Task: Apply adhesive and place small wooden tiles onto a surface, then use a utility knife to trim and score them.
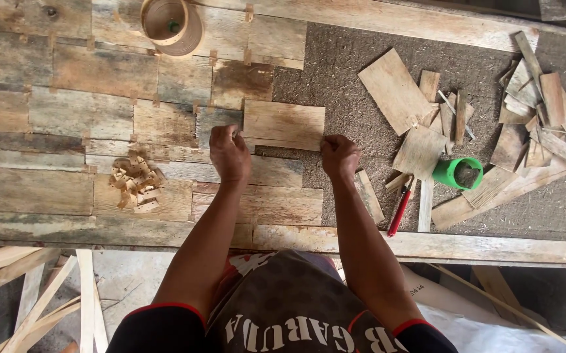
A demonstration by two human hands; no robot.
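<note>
A pale rectangular veneer piece (pixel 284 124) lies flat on the board surface, at the edge of a patchwork of similar wood sheets (pixel 80 111). My left hand (pixel 228 154) grips its lower left corner with fingers curled. My right hand (pixel 339 156) pinches its lower right corner. Both forearms reach forward from the near edge of the bench. Rough brown particle board (pixel 355 85) shows bare to the right of the piece.
A roll of brown tape (pixel 172 25) sits at the far edge. Small torn tape bits (pixel 136 185) pile at left. At right lie loose veneer offcuts (pixel 531 111), a green cup (pixel 459 173) and a red-handled cutter (pixel 400 209). Wood strips (pixel 41 294) lean below the bench.
</note>
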